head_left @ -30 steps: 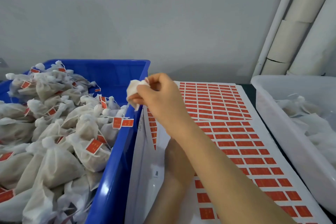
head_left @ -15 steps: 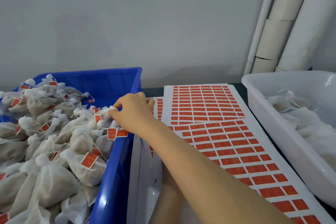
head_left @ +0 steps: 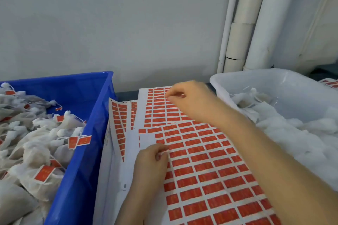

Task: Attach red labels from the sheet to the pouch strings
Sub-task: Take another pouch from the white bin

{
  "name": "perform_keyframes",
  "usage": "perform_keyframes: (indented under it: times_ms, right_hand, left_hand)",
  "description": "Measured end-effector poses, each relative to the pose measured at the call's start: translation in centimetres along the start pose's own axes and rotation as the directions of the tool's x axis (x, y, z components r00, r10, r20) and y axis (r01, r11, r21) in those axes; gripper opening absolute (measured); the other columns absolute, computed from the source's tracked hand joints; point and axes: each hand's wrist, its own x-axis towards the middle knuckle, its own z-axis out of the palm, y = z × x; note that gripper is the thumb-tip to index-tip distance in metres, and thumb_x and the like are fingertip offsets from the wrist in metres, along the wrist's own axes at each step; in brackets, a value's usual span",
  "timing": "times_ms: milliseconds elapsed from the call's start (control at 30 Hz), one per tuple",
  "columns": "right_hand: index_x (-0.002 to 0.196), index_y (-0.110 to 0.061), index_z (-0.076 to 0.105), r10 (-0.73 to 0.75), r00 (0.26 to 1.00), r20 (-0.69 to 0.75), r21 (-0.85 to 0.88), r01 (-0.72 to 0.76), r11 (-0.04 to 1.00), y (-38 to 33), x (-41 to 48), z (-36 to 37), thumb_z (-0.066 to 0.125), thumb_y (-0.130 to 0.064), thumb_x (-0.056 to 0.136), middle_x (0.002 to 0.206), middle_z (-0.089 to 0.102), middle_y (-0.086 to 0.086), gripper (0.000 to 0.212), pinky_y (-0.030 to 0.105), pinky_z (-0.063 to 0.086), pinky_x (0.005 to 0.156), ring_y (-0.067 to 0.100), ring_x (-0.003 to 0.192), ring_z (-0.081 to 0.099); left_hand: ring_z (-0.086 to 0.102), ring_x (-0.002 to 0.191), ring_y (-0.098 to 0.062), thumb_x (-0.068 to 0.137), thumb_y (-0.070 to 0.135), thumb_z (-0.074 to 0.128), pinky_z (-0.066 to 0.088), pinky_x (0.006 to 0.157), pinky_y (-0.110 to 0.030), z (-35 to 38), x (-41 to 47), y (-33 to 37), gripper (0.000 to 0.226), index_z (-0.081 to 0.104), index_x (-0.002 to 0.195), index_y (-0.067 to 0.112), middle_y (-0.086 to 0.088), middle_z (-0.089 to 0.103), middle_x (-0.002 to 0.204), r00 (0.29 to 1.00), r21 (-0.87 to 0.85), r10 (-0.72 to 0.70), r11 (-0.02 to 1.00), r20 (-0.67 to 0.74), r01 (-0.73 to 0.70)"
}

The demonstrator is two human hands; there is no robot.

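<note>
A person's left hand [head_left: 151,160] rests on the near label sheet [head_left: 210,170], curled fingers pinching a label [head_left: 161,153] at the edge of the sheet's bare, peeled patch. The right hand [head_left: 188,100] hovers beyond the sheet, fingers curled but blurred, its grip unclear. Tagged pouches [head_left: 36,133] fill a blue crate [head_left: 87,133] left of the sheet. Untagged pouches [head_left: 283,124] lie in a white tub [head_left: 274,78] to its right.

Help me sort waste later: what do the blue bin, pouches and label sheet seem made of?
Blue bin: likely moulded plastic, smooth, slight sheen. Pouches: probably thin non-woven or gauze-like fabric, matte, crinkled, faintly see-through. Label sheet: seemingly paper, white backing carrying matte red stickers; exact stock unclear.
</note>
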Motion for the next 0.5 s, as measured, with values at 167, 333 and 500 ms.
perform_keyframes:
  times_ms: [167,333,500]
  right_hand:
    - [0.088,-0.02,0.07,0.257,0.963,-0.081,-0.295,-0.269,0.917,6.6,-3.9,-9.3,0.055,-0.022,0.089,0.092,0.069,-0.005,0.015,0.027,0.046,0.071,0.012,0.081,0.061]
    - [0.11,-0.008,0.064,0.595,0.804,0.025,-0.54,-0.49,0.685,13.6,-6.5,-13.3,0.056,-0.032,0.091,0.117,0.063,0.006,0.032,0.031,0.042,0.089,0.023,0.103,0.056]
    - [0.125,-0.028,0.054,0.686,0.705,0.177,-0.458,-0.558,0.692,16.7,-10.3,-12.7,0.064,-0.045,0.083,0.11,0.057,-0.007,0.046,0.017,0.037,0.072,0.009,0.092,0.053]
  left_hand:
    - [0.04,0.131,-0.013,0.09,0.044,0.056,0.038,0.109,-0.042,0.8,0.0,-0.4,0.042,0.051,0.13,0.037,0.016,0.041,0.144,0.994,0.279,0.025,0.959,0.104,-0.053]
    - [0.03,0.137,-0.014,0.09,0.047,0.052,0.029,0.114,-0.045,0.8,-0.1,-0.5,0.046,0.046,0.134,0.038,0.017,0.034,0.149,0.993,0.333,0.043,0.94,0.111,-0.078]
    - [0.03,0.138,-0.015,0.09,0.048,0.052,0.029,0.114,-0.045,1.0,0.2,-0.5,0.047,0.045,0.135,0.039,0.016,0.034,0.149,0.994,0.361,0.048,0.929,0.102,-0.082]
